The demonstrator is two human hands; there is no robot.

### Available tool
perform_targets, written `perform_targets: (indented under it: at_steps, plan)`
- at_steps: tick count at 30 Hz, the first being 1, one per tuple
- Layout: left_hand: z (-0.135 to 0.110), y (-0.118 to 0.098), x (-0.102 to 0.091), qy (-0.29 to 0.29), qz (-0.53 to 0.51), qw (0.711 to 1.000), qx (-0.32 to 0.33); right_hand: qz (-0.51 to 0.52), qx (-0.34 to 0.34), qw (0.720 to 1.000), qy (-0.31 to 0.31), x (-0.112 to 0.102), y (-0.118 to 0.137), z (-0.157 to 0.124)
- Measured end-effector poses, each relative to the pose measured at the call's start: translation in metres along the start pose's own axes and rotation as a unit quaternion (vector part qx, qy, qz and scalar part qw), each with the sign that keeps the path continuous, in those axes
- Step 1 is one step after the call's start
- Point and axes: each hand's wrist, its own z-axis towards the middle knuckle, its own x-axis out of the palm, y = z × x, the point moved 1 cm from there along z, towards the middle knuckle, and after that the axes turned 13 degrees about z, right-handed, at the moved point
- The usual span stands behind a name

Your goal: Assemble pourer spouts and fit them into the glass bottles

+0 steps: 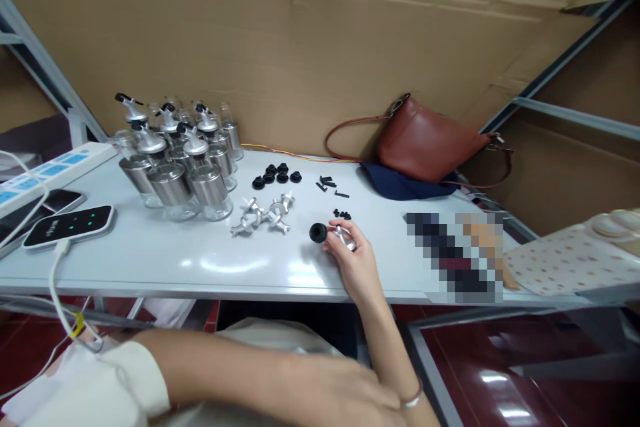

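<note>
My right hand [353, 257] is closed on a silver pourer spout [344, 238] whose black stopper [318, 233] faces left, just above the table. Low in the view, my left hand [335, 390] reaches across to my right forearm, blurred by motion; its fingers look stretched out, with nothing visible in them. Left of the pourer lie several loose silver spout parts [270, 213]. Behind them sit several black stoppers [283, 177]. Small black pieces [342, 214] and thin black levers [327, 181] lie beyond my right hand.
Glass bottles with steel bands [210, 183] stand at the back left, several wearing pourers. A power strip [55, 170] and a cabled device [70, 225] lie farther left. A brown bag [425, 143] rests on dark blue cloth [400, 185]. Patterned fabric [575, 257] is at right.
</note>
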Motion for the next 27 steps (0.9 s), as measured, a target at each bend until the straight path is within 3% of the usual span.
perform_targets:
  at_steps: [3, 5, 8, 10, 14, 16, 22, 27]
  plan:
    - [-0.014, 0.051, -0.048, -0.074, 0.105, 0.992, -0.004, 0.061, 0.040, 0.997, -0.007, 0.001, 0.002, 0.000]
    - [-0.027, 0.090, -0.070, -0.097, 0.121, 0.987, -0.052, 0.095, 0.063, 0.993, 0.007, 0.005, 0.005, 0.000]
    - [-0.055, 0.137, -0.083, -0.102, 0.115, 0.976, -0.157, 0.143, 0.068, 0.987, 0.027, 0.009, 0.006, -0.002]
    - [-0.072, 0.151, -0.080, -0.046, 0.111, 0.972, -0.203, 0.163, 0.069, 0.984, 0.036, 0.010, 0.006, -0.003]
    - [-0.088, 0.145, -0.066, 0.019, 0.062, 0.967, -0.246, 0.155, 0.081, 0.983, 0.059, 0.008, 0.005, -0.004]
    - [-0.088, 0.136, -0.061, -0.001, 0.037, 0.964, -0.263, 0.136, 0.070, 0.986, 0.069, 0.006, 0.004, -0.005]
    - [-0.083, 0.120, -0.053, -0.130, -0.067, 0.934, -0.326, 0.050, 0.021, 0.994, 0.098, -0.002, -0.002, -0.007]
    - [-0.079, 0.117, -0.054, -0.139, -0.097, 0.919, -0.356, 0.020, -0.006, 0.997, 0.076, -0.002, -0.005, -0.006]
